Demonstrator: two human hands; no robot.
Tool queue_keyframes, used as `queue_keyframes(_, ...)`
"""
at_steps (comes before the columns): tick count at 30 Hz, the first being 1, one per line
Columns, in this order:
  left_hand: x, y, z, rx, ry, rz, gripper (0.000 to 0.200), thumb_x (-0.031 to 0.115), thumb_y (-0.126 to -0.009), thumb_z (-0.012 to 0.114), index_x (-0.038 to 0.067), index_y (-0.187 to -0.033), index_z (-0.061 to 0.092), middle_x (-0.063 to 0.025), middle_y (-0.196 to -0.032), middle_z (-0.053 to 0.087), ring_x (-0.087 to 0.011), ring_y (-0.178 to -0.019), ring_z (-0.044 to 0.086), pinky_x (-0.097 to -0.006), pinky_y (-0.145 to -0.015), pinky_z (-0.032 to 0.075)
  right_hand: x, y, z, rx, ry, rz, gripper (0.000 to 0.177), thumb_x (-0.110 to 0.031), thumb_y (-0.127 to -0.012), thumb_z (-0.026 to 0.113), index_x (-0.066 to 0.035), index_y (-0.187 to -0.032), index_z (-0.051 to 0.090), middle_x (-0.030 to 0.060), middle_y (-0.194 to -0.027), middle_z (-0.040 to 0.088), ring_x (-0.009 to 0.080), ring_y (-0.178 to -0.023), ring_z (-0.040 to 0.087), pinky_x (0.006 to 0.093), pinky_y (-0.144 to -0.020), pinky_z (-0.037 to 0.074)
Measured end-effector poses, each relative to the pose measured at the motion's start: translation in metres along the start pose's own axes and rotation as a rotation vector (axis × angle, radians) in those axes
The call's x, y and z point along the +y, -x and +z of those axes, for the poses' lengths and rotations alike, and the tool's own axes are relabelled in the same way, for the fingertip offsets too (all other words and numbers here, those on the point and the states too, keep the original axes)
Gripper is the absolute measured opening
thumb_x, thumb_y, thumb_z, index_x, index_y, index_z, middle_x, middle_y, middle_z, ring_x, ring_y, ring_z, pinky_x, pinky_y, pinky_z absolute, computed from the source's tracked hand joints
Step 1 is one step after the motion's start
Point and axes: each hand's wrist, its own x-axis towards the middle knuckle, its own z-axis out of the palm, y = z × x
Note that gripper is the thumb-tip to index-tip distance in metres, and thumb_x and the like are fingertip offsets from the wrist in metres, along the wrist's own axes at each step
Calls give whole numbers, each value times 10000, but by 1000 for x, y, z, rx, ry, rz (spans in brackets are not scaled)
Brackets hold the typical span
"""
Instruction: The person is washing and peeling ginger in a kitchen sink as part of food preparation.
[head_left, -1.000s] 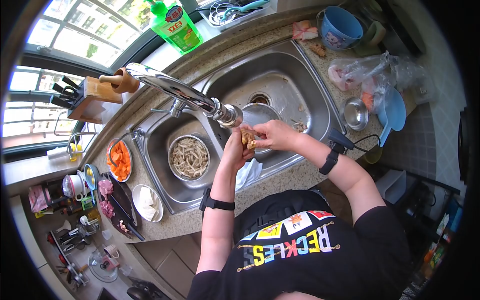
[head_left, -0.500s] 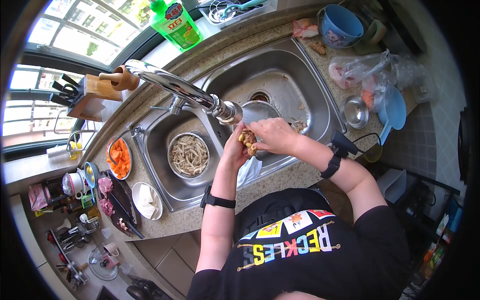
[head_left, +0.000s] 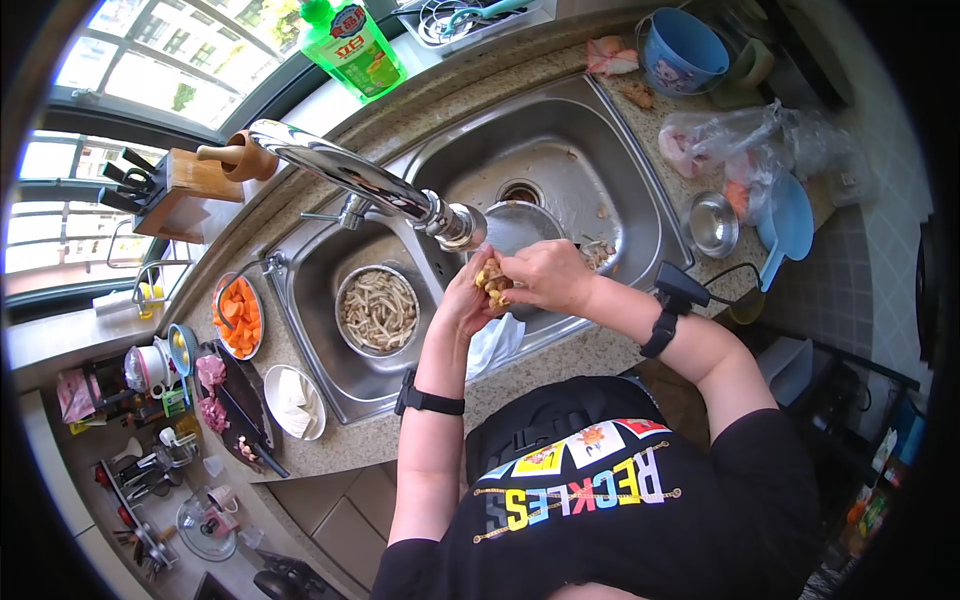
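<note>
A knobbly piece of ginger root (head_left: 492, 283), brown with yellow patches, is between my hands under the faucet (head_left: 462, 228). My left hand (head_left: 466, 300) is closed around its left side. My right hand (head_left: 550, 280) is closed too, thumb and fingers pressing on the ginger's right side; whether it also holds a small tool is hidden. Below the hands, in the right sink basin (head_left: 500, 145), sits a round metal strainer or lid (head_left: 522, 228). Scraps (head_left: 598, 255) lie beside it.
A bowl of pale strips (head_left: 378, 310) stands in the left basin. Left of it are orange chunks in a bowl (head_left: 262, 318), white slices on a dish (head_left: 318, 418) and a cleaver on a board with meat. A metal bowl (head_left: 713, 225) and plastic bags (head_left: 740, 140) are at right.
My right hand has shifted slightly down on the ginger, and the ginger is turned a little, showing more yellow. My left hand stays nearly in place.
</note>
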Motion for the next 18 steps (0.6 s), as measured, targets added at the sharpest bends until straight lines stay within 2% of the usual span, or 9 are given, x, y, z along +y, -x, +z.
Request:
queue_keyframes(3, 2, -3, 0, 12, 28, 1, 311, 383, -919, 435, 84, -853, 485, -12, -616, 470, -88, -403, 414, -186, -301, 265, -3, -5, -5, 17, 57, 77, 362, -352, -651, 682, -90, -870, 560, 48, -626, 572, 235, -607, 596, 351, -551, 468)
queue_keyframes(7, 5, -2, 6, 31, -8, 43, 316, 372, -928, 416, 72, -851, 484, -20, -624, 473, -84, -402, 404, -177, -303, 265, -2, -4, -4, 17, 98, 55, 350, -336, -661, 677, -90, -880, 559, 47, -614, 564, 232, -594, 591, 344, -553, 469)
queue_keyframes(10, 7, -3, 3, -56, -56, 98, 325, 371, -933, 402, 69, -848, 483, -22, -627, 474, -78, -405, 402, -173, -308, 267, -3, 0, 2, 53, 119, 28, 359, -360, -680, 667, -107, -920, 581, 35, -603, 573, 218, -573, 597, 332, -533, 474)
queue_keyframes(12, 7, -3, 3, -42, -68, 94, 327, 371, -934, 399, 67, -845, 482, -21, -628, 473, -76, -408, 401, -172, -310, 268, 1, 1, 6, 38, 96, 10, 400, -363, -686, 660, -112, -989, 589, 31, -598, 572, 214, -560, 594, 327, -525, 473)
queue_keyframes(16, 4, -6, 3, -24, -67, 126, 334, 378, -933, 399, 67, -840, 480, -15, -622, 463, -71, -418, 400, -170, -317, 269, -1, 0, 3, 51, 67, 50, 364, -359, -684, 664, -110, -937, 579, 37, -610, 574, 223, -577, 598, 331, -533, 475)
queue_keyframes(18, 2, -8, 3, -11, -90, 162, 339, 384, -931, 403, 66, -839, 478, -13, -619, 458, -69, -421, 401, -170, -318, 269, 0, -3, 3, 76, 87, 88, 317, -348, -681, 670, -111, -852, 547, 45, -624, 575, 231, -598, 601, 337, -543, 476)
